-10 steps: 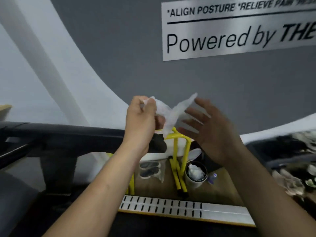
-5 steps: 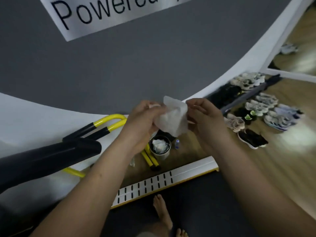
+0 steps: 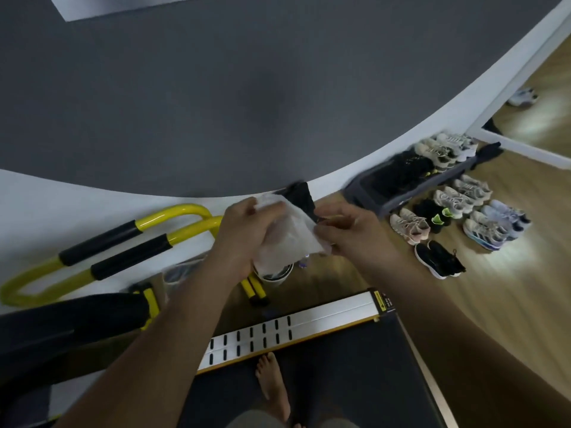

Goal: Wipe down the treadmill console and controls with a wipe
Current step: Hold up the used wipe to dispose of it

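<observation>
A white wipe (image 3: 285, 239) is held in the air between both hands, above the front of the treadmill. My left hand (image 3: 244, 236) grips its left side and top corner. My right hand (image 3: 349, 231) pinches its right edge. A black treadmill handrail (image 3: 71, 322) runs in from the lower left. The dark treadmill belt (image 3: 355, 375) lies below, with a white slotted front cover (image 3: 296, 327) ahead of it. The console is out of view.
Yellow bars with black grips (image 3: 102, 251) lean at the wall on the left. A small white bin (image 3: 273, 274) sits under the wipe. Several shoes (image 3: 457, 211) and a black shoe rack (image 3: 401, 183) stand on the wooden floor at right. My bare foot (image 3: 273, 384) rests on the belt.
My view has swung down and to the right, from the wall sign to the floor. My right hand went from open to pinching the wipe, which is now spread wider between both hands.
</observation>
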Motion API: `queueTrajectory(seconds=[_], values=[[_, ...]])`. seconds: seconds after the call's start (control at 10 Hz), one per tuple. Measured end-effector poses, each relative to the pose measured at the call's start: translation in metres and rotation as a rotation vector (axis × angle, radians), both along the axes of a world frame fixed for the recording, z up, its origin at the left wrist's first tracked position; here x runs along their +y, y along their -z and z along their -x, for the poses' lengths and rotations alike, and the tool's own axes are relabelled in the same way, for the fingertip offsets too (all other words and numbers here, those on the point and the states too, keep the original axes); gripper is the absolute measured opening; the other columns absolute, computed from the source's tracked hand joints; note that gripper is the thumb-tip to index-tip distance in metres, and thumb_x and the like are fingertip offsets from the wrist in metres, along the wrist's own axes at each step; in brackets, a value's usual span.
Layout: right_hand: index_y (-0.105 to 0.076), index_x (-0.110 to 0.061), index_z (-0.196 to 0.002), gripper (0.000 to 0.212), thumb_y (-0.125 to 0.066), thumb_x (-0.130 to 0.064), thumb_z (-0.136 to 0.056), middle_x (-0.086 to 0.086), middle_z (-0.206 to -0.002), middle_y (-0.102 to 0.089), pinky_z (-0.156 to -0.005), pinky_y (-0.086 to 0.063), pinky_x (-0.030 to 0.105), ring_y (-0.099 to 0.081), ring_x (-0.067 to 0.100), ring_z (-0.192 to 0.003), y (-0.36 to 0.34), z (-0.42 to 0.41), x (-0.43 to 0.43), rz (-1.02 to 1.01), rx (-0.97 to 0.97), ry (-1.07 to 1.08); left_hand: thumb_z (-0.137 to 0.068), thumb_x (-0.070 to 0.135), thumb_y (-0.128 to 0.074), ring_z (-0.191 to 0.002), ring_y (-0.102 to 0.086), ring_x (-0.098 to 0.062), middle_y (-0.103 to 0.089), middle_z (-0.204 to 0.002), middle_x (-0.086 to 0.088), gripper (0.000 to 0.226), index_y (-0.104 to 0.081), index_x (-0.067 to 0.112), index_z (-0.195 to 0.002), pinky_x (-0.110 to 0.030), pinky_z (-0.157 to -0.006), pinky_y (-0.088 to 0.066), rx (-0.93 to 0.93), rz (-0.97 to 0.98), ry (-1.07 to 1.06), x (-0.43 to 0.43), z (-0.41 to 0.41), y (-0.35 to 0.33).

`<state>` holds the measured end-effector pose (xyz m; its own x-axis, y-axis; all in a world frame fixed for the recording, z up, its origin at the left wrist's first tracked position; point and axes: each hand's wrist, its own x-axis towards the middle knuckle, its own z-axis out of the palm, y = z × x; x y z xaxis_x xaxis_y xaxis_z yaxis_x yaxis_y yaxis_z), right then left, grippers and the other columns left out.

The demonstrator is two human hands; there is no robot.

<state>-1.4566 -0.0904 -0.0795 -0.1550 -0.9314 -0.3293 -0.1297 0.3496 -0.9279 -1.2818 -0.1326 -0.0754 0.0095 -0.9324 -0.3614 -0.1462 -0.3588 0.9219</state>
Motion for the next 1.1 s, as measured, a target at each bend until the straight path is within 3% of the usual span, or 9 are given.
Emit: queueTrajectory(seconds=[0.1,0.2,0.3,0.5,0.7,0.8,0.9,1.0,1.1], values=[[-0.064,-0.02,-0.113,0.019,-0.061,-0.023,-0.094,0.003,-0.109,-0.066,-0.09,-0.055,0.044,-0.065,0.023,-0.102,0.023,-0.003,-0.031,-0.009,-0.077,0.136,-0.078,0.027,-0.077,-0.081,-0.069,-0.024,-0.069,-0.09,-0.018,0.032,-0.064,0.001,-0.091,-0.034,-0.065,-0.054,-0.042,0.035,-0.043,-0.026,-0.008,0.023],[-0.055,-0.02,-0.125,0.043,-0.067,-0.034,-0.087,0.004,-0.116,-0.06,-0.079,-0.059,0.039,-0.064,0.026,-0.103,0.056,-0.012,-0.049,-0.102,-0.213,-0.066,-0.08,0.027,-0.076,-0.069,-0.069,-0.011,-0.071,-0.075,-0.006,0.023,-0.067,0.009,-0.09,-0.024,-0.056,-0.052,-0.04,0.013,-0.082,-0.048,-0.008,0.053],[-0.055,-0.018,-0.122,0.048,-0.077,-0.019,-0.079,0.005,-0.112,-0.064,-0.071,-0.059,0.032,-0.068,0.021,-0.095,0.101,-0.018,-0.068,-0.21,-0.185,-0.16,-0.087,0.026,-0.07,-0.054,-0.061,0.002,-0.067,-0.058,0.008,0.014,-0.068,0.016,-0.077,-0.015,-0.049,-0.044,-0.076,-0.042,-0.154,-0.063,-0.007,0.099],[-0.06,-0.022,-0.104,0.015,-0.063,-0.019,-0.09,0.004,-0.101,-0.068,-0.07,-0.058,0.034,-0.068,0.02,-0.09,0.233,0.004,-0.124,-0.384,-0.179,0.1,-0.09,0.016,-0.063,-0.085,-0.066,-0.028,-0.069,-0.098,-0.019,0.009,-0.067,0.011,-0.084,-0.046,-0.075,-0.056,-0.024,-0.367,-0.235,-0.088,0.003,0.236],[-0.067,-0.024,-0.084,0.017,-0.061,-0.008,-0.088,0.009,-0.089,-0.068,-0.077,-0.058,0.042,-0.066,0.028,-0.085,0.375,0.013,-0.174,-0.493,0.021,0.022,-0.091,-0.011,-0.055,-0.092,-0.069,-0.027,-0.064,-0.103,-0.025,0.015,-0.06,-0.011,-0.104,-0.038,-0.085,-0.059,0.225,-0.577,-0.407,-0.115,0.021,0.379],[-0.067,-0.023,-0.08,0.011,-0.067,-0.014,-0.086,0.005,-0.084,-0.067,-0.065,-0.056,0.028,-0.067,0.023,-0.082,0.454,0.012,-0.192,-0.521,0.088,-0.023,-0.092,-0.009,-0.053,-0.077,-0.071,-0.015,-0.067,-0.089,-0.012,0.013,-0.063,-0.001,-0.088,-0.03,-0.074,-0.06,0.306,-0.61,-0.439,-0.128,0.027,0.453],[-0.071,-0.021,-0.099,0.014,-0.07,-0.017,-0.086,-0.002,-0.094,-0.065,-0.053,-0.047,0.013,-0.064,0.013,-0.081,0.529,0.005,-0.21,-0.556,0.085,-0.042,-0.092,0.0,-0.058,-0.087,-0.067,-0.019,-0.064,-0.087,-0.013,0.012,-0.064,0.003,-0.083,-0.031,-0.077,-0.058,0.334,-0.641,-0.517,-0.148,0.03,0.526],[-0.064,-0.018,-0.12,0.032,-0.065,-0.013,-0.088,-0.005,-0.093,-0.06,-0.052,-0.051,0.014,-0.063,0.013,-0.077,0.593,-0.008,-0.234,-0.549,0.049,-0.049,-0.097,0.016,-0.057,-0.108,-0.063,-0.022,-0.063,-0.115,-0.012,0.01,-0.065,0.012,-0.101,-0.036,-0.086,-0.053,0.472,-0.669,-0.539,-0.168,0.027,0.591],[-0.046,-0.025,-0.141,0.055,-0.059,-0.013,-0.089,-0.011,-0.097,-0.052,-0.064,-0.053,0.023,-0.058,0.011,-0.079,0.651,-0.016,-0.256,-0.518,0.113,-0.143,-0.099,0.04,-0.052,-0.129,-0.048,-0.027,-0.046,-0.139,0.001,0.026,-0.056,0.029,-0.122,-0.05,-0.1,-0.04,0.442,-0.74,-0.528,-0.18,0.014,0.64]])
